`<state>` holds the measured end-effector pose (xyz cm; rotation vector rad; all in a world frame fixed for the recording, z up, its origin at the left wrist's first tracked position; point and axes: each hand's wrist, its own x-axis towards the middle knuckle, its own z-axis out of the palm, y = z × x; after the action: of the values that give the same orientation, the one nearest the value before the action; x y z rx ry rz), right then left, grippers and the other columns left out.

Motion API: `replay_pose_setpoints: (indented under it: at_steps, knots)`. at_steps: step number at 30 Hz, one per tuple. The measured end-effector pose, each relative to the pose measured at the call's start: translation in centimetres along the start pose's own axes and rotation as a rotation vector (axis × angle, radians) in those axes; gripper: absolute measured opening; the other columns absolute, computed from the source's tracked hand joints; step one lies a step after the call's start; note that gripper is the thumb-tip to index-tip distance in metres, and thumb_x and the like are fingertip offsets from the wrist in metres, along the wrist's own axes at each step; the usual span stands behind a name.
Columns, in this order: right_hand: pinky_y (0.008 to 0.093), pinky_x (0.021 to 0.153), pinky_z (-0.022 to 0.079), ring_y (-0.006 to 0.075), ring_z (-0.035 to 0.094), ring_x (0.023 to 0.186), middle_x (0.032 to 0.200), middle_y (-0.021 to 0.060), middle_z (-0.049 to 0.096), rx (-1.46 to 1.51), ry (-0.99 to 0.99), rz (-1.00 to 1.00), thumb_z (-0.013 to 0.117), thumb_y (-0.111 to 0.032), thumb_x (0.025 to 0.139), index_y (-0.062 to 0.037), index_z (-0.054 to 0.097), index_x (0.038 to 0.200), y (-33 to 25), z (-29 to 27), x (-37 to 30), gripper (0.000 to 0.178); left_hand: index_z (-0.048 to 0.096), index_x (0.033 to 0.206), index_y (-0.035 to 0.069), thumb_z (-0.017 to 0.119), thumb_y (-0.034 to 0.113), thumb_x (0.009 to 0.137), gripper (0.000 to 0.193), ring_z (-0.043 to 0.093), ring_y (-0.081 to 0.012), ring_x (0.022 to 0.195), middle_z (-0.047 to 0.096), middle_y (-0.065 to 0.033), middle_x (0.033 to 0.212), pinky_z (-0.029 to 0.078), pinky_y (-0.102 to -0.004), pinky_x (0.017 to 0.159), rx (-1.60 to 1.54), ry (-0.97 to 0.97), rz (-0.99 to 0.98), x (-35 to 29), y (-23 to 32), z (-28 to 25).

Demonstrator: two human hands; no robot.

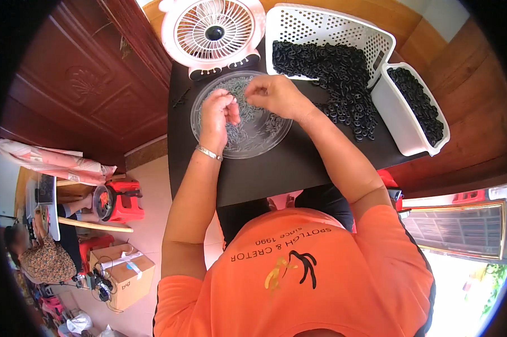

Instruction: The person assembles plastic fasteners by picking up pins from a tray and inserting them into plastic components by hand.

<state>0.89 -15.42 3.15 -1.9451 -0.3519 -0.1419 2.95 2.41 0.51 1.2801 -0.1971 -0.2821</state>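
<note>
Over a clear round tray (245,154) on the dark tabletop, my two hands face each other, a small gap between them. Many small, thin grey pieces (236,135) lie scattered in the tray. My left hand (217,115) has its thumb and fingertips drawn together; a tiny dark bit may show at the tips, too small to name. Fingers bent, my right hand (276,94) pinches thumb against forefinger, and whatever is in the pinch cannot be made out. Right of it, small black looped plastic parts (352,109) spill onto the table.
A white perforated basket (326,25) lies with black parts pouring out. Beside it stands a white bin (396,121) full of similar parts. A pink-and-white fan (214,35) is behind the tray. At far left, another person (48,258) sits near a cardboard box (124,272) and red stool (127,202).
</note>
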Motion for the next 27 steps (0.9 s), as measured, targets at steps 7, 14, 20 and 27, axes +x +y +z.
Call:
replay_pose_setpoints:
  at_steps: [7,14,20,27]
  knots:
    - [0.0373,0.07,0.048,0.0274,0.061,0.077,0.078,0.0106,0.063,-0.653,-0.289,-0.128,0.066,-0.013,0.069,-0.0063,0.065,0.076,0.1,0.6,-0.9,0.01,0.053,0.073,0.005,0.049,0.012,0.08,0.011,0.048,-0.0125,0.043,0.052,-0.0036,0.057,0.036,-0.0232,0.041,0.004,0.1,0.05,0.4,0.3,-0.2]
    - [0.0422,0.07,0.047,0.0319,0.06,0.078,0.08,0.0121,0.063,-0.811,-0.286,-0.189,0.061,-0.013,0.07,-0.0059,0.063,0.072,1.0,2.0,-0.5,0.008,0.053,0.073,0.004,0.05,0.012,0.08,0.011,0.048,-0.0117,0.043,0.052,-0.0029,0.057,0.035,-0.0227,0.041,0.017,0.095,0.067,0.1,0.7,-0.2]
    - [0.042,0.067,0.051,0.0331,0.064,0.078,0.079,0.0161,0.065,-1.002,-0.35,-0.156,0.062,-0.009,0.067,-0.0032,0.066,0.074,-0.9,2.7,-1.1,0.01,0.056,0.077,0.004,0.054,0.009,0.083,0.008,0.047,-0.0085,0.045,0.053,-0.0018,0.058,0.035,-0.0202,0.042,0.078,0.087,0.141,-0.4,0.7,0.6]
    - [0.0437,0.069,0.048,0.035,0.062,0.081,0.082,0.0168,0.063,-0.899,-0.32,-0.127,0.055,-0.007,0.071,-0.0028,0.062,0.082,0.6,2.3,-1.3,0.014,0.057,0.079,0.004,0.055,0.007,0.084,0.005,0.047,-0.0062,0.049,0.052,-0.0001,0.061,0.036,-0.0196,0.044,0.114,0.07,0.212,-0.9,0.8,1.1]
